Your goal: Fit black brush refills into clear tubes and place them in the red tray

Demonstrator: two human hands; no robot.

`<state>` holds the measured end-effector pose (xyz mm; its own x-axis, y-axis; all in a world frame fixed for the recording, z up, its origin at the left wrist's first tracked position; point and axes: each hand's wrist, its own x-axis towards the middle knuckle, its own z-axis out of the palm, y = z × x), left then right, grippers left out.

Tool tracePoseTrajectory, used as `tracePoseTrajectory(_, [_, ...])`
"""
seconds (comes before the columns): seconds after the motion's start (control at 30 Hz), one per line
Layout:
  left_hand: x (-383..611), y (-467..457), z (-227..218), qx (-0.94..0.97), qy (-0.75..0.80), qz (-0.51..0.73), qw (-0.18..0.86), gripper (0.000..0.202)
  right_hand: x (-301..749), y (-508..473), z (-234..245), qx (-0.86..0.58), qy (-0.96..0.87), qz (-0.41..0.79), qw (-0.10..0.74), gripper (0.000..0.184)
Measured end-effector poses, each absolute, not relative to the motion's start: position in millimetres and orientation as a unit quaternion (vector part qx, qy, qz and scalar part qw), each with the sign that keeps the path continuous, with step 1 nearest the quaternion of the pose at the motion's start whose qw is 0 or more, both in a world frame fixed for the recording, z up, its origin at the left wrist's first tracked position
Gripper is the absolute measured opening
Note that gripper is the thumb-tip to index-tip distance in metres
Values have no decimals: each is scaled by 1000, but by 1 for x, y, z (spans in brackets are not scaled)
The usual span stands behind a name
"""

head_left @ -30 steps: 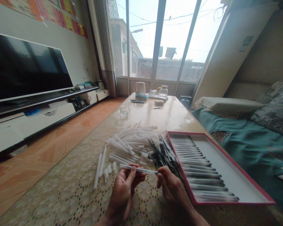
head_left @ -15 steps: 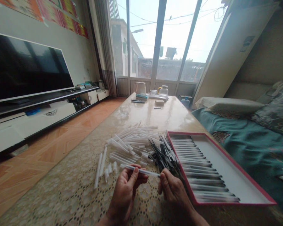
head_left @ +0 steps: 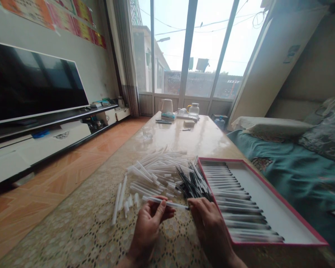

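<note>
My left hand (head_left: 149, 223) holds a slim whitish pen (head_left: 176, 205) between thumb and fingers, roughly level above the table. A dark end shows at the pen's right side. There the fingertips of my right hand (head_left: 206, 217) are closed at that end; what they cover is hidden. Behind my hands lies a loose heap of translucent white tubes (head_left: 159, 163), with several short white pieces (head_left: 130, 201) to the left. Beside it is a pile of thin black rods (head_left: 194, 186). A pink-rimmed shallow box (head_left: 270, 197) at the right holds a row of similar white pens with dark ends (head_left: 234, 203).
The long table (head_left: 80, 208) has a patterned cover. At its far end stand a pale kettle (head_left: 166, 105), a glass jug (head_left: 193, 108) and a small box (head_left: 189, 123). A drinking glass (head_left: 147, 134) is nearer. A sofa (head_left: 268, 163) lies along the right.
My right hand has shifted slightly and its fingers have turned over the pen's right end, where the dark tip now shows. My left hand keeps its hold.
</note>
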<state>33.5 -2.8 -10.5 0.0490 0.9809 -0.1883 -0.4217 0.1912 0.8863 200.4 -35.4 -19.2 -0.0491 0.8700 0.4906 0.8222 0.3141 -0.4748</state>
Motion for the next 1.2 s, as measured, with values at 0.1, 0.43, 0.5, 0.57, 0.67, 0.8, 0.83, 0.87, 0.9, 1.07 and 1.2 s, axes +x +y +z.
tracePoseTrajectory(0.1, [33,-1,-12,364,421,533,637,25,200,-33,-18,-556,-757,24,343,21])
tracePoseTrajectory(0.43, [39,4,-11,445,390,501,631,20,199,-31,-16,-589,-750,-14,300,10])
tracePoseTrajectory(0.5, [39,5,-10,459,385,497,627,19,199,-30,-17,-584,-754,-14,300,14])
tracePoseTrajectory(0.57, [38,7,-11,467,388,501,617,17,198,-30,-18,-572,-759,-4,311,17])
tracePoseTrajectory(0.67, [36,9,-15,486,392,490,609,16,194,-30,-22,-564,-761,13,322,15])
tracePoseTrajectory(0.8, [36,9,-20,558,417,475,537,12,189,-30,-23,-566,-759,35,320,21])
tracePoseTrajectory(0.83, [35,9,-21,587,435,478,487,12,188,-31,-23,-569,-760,34,312,23])
tracePoseTrajectory(0.87, [34,10,-22,618,452,477,430,14,186,-31,-23,-572,-761,29,304,26])
tracePoseTrajectory(0.9, [33,10,-24,652,465,468,374,19,185,-31,-23,-576,-762,22,295,29])
tracePoseTrajectory(1.07, [27,13,-33,778,455,376,215,41,181,-29,-31,-585,-759,-6,286,25])
tracePoseTrajectory(1.2, [26,13,-37,792,468,354,167,45,186,-29,-35,-604,-741,-21,292,20])
